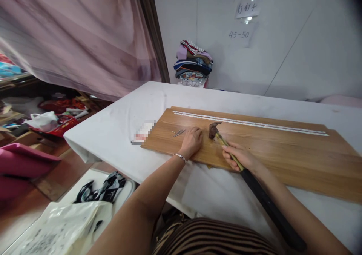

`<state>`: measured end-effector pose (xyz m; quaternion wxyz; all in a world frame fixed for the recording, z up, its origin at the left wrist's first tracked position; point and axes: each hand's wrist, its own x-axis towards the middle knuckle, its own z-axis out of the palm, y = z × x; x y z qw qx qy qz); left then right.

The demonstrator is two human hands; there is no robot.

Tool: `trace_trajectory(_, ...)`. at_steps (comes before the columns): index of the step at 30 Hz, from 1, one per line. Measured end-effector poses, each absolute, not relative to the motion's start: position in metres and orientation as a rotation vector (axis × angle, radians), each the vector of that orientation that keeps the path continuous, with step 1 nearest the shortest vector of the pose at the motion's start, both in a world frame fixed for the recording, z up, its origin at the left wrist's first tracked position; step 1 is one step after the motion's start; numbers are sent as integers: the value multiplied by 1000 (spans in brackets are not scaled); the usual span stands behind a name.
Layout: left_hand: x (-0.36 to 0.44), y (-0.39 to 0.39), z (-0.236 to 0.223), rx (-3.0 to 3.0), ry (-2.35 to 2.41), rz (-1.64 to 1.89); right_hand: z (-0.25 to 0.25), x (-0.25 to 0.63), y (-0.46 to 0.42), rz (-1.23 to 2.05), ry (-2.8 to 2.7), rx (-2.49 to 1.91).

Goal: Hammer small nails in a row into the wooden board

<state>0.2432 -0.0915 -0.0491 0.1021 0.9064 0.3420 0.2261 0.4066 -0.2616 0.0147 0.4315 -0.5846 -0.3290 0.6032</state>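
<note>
My right hand [237, 155] is wrapped around the claw hammer [254, 185], gripping its yellowish shaft above the long black grip. The rusty head [214, 129] is low over the wooden board [271, 153], close to my left hand; whether it touches the wood I cannot tell. My left hand [192, 141] rests on the board with its fingers bent and together, wearing a silver bracelet at the wrist. Anything between those fingertips is hidden. Just left of that hand lies a small pile of nails [179, 132].
Two white measuring strips [249, 122] run along the board's far side. The board lies on a white-covered table [113, 123], beside a blurred-out item [143, 132]. Behind are stacked clothes [194, 64]. A stool [128, 191] with a plastic bag [68, 225] stands at lower left.
</note>
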Motion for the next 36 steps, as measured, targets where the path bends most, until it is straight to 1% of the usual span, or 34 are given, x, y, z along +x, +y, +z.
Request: trace_trajectory(36,242,-91,-49,2659,1008,683,17,406,-261,1513,-834,-1445)
